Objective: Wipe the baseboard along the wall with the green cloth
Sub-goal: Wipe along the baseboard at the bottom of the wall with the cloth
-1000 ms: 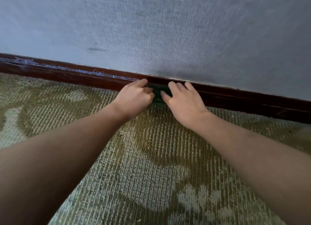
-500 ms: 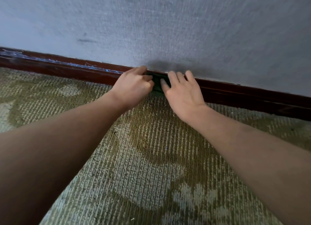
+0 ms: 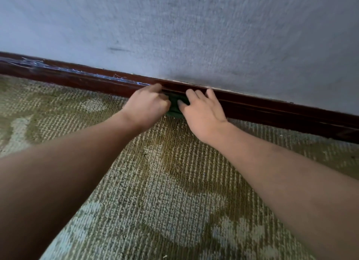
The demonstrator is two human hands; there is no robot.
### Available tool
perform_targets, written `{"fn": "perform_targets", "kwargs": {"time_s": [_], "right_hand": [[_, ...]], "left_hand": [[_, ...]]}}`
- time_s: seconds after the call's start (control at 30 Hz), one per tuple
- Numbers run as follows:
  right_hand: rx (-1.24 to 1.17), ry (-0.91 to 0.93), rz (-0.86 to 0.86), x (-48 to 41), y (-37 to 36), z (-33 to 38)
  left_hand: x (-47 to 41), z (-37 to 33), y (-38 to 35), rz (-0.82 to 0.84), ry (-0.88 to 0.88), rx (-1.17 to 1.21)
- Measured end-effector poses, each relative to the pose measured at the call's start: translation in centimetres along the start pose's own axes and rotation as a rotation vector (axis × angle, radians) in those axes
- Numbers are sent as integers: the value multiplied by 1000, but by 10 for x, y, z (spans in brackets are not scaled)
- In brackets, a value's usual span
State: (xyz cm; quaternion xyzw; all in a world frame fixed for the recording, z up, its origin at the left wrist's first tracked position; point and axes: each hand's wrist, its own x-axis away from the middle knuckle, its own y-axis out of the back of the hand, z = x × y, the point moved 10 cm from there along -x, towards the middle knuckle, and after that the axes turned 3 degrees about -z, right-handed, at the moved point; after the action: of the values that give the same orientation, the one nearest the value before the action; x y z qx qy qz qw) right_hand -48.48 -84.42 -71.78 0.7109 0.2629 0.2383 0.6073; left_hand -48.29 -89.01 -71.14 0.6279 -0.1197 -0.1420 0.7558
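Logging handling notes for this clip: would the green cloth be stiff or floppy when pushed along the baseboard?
Probably floppy: the green cloth sits bunched between the left hand and right hand. Likely light, being a small wad. It may drag on the looped carpet and slide easier on the glossy baseboard.

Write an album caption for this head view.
The left hand grips and the right hand presses a green cloth against the baseboard, between carpet and grey wall.

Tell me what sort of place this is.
Likely a carpeted room indoors, seen at floor level: patterned green-beige carpet, a dark wooden baseboard and a pale textured wall above it. The left hand holds a green cloth against the baseboard.
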Motion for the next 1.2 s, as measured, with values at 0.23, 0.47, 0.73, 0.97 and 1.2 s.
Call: {"fn": "perform_targets", "kwargs": {"time_s": [0.23,0.47,0.73,0.97,1.2], "right_hand": [[85,92,61,33,-7,1],[135,128,77,54,-1,-14],[150,197,-12,76,13,-31],[253,254,-166,90,22,-31],[-28,141,-170,82,21,-27]], "left_hand": [[22,-40,14,-140,-227,-57],[27,-66,39,-257,-372,-1],[26,-87,58,-270,-458,-44],[23,-97,65,-233,-373,-121],[13,-87,77,-262,44,77]]}}
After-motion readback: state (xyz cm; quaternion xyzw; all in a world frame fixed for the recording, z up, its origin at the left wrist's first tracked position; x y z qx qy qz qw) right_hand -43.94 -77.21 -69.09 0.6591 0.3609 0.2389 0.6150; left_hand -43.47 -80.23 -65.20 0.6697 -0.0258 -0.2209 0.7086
